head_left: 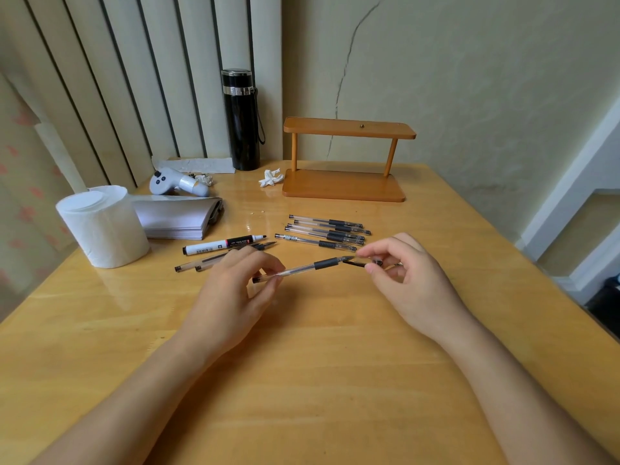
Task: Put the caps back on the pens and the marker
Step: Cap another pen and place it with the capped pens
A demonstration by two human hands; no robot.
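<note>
My left hand (235, 286) pinches the rear end of a clear gel pen (303, 269) with a black grip, tip pointing right. My right hand (399, 270) holds a pen cap (369, 263) between thumb and fingers, its opening right at the pen's tip. Several capped clear pens (327, 231) lie in a row behind my hands. On the left lie an uncapped white marker (223, 245) and two uncapped pens (214, 260), partly hidden by my left hand.
A toilet paper roll (102, 226) and a notebook (177, 214) sit at the left. Behind them are a white controller (177, 184), a black flask (241, 120), a crumpled tissue (271, 177) and a small wooden shelf (345, 162).
</note>
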